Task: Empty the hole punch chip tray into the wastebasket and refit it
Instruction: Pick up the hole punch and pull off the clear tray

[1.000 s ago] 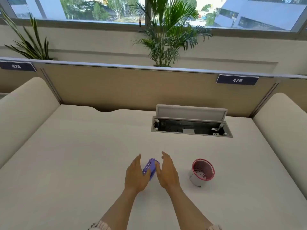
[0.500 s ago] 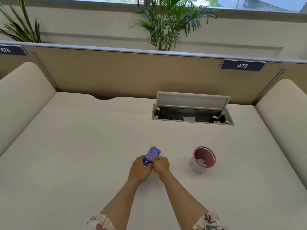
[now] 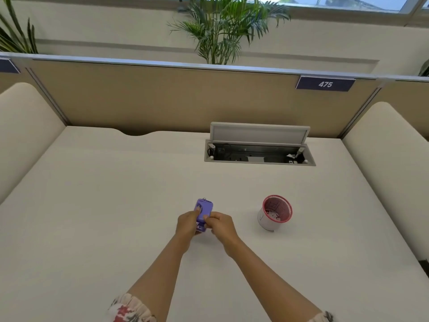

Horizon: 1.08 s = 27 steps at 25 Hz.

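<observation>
A small purple hole punch [image 3: 204, 209] is held just above the white desk [image 3: 92, 217], near its middle. My left hand [image 3: 187, 224] grips its near left side with the thumb on top. My right hand [image 3: 219, 225] pinches its near right end. The near end of the punch is hidden between my fingers, so I cannot tell whether the chip tray is in or out. A small round wastebasket [image 3: 275, 213] with a pink rim and white wall stands to the right of my hands, tilted in view, with paper bits inside.
An open cable box [image 3: 258, 155] with a raised lid is set into the desk behind the wastebasket. A tan partition [image 3: 185, 98] with a plate marked 475 closes the far side. Padded cream dividers stand at left and right.
Both hands came from open beside the punch to closed on it and lifted its near end. The camera has tipped further down.
</observation>
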Motion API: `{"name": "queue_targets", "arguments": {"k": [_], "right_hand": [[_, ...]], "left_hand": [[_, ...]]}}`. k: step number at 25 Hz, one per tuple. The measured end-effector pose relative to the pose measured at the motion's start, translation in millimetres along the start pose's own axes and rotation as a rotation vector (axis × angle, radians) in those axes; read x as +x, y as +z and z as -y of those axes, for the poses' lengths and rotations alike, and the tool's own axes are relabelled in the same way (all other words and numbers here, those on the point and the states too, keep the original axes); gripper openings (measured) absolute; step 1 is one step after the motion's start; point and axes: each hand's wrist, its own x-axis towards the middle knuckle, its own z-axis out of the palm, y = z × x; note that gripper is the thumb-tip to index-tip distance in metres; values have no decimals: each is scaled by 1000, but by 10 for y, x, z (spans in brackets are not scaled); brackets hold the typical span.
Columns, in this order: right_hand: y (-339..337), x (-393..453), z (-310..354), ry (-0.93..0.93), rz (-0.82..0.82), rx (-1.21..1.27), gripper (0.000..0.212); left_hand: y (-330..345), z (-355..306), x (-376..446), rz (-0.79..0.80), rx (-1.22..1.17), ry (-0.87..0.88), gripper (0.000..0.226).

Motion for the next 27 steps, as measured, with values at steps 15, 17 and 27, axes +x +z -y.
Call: {"name": "queue_targets", "arguments": {"k": [15,17,27], "right_hand": [[-596,56,79,-94,-40,352,29],[-603,72,97,-95,-65,310,30],[-611,45,219,50,-204,322,23]], "left_hand": [[81,-122,-235,358,-82,69,29],[85,-125,-245,358,-74,79,29],[153,-80,-277,354,-120,76,25]]}}
